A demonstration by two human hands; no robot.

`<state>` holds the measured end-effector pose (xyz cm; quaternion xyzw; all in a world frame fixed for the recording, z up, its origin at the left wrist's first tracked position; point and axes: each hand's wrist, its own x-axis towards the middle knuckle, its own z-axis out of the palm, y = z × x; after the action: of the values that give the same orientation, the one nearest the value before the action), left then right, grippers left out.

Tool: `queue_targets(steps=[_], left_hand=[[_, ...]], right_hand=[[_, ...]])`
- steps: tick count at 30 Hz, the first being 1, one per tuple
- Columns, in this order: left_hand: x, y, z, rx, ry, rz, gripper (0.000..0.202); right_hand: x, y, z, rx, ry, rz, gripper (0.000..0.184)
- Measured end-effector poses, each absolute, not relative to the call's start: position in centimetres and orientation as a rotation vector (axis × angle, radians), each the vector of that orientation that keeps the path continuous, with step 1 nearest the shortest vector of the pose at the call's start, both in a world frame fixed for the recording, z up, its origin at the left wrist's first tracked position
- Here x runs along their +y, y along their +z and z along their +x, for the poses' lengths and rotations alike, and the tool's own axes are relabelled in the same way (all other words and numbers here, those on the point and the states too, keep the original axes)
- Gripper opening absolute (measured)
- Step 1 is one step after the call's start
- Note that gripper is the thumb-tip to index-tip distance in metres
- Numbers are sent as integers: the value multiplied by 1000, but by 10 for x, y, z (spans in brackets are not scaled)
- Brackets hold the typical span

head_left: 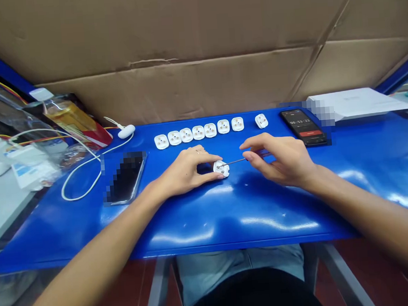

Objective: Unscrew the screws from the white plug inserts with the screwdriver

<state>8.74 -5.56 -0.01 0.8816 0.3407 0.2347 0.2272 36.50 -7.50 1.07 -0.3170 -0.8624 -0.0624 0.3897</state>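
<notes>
My left hand (191,170) pinches a small white plastic plug piece (220,169) between thumb and fingers, on the blue tabletop. Metal parts show on its upper face. From the right, my right hand (277,159) grips a thin screwdriver (237,161); its slim metal shaft reaches left and its tip is at the plug piece. The handle is hidden in the palm. Behind my hands, several similar white plug pieces (198,133) stand in a row with metal contacts showing. One more plug piece (261,121) sits apart at the right end.
A dark phone (127,177) lies left, beside a looped white cable (64,183). A bottle (73,115) leans at the back left. At the right are a phone showing a timer (303,126) and a white box (357,102). Cardboard (199,88) lines the back.
</notes>
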Motion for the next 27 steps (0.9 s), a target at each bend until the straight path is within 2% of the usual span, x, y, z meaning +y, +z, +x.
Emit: queue_targets(steps=[3,12,15,20,27], left_hand=[[-57,0,89,939,647,2442,40],[-57,3,88,895,627,2440,39],[-58,5,89,902,618,2430,39],[-58,6,89,901,617,2428,40],[-57,6,87,905,606,2423,41]], right_hand=[[-76,13,365,-2197,-187,-851,11],[-75,28,367,-2359,80,-684,15],[-74,27,370,-2334,36,-703,16],[-74,22,369,-2251,-66,-772,7],[-75,23,368,-2248,133,-709,25]])
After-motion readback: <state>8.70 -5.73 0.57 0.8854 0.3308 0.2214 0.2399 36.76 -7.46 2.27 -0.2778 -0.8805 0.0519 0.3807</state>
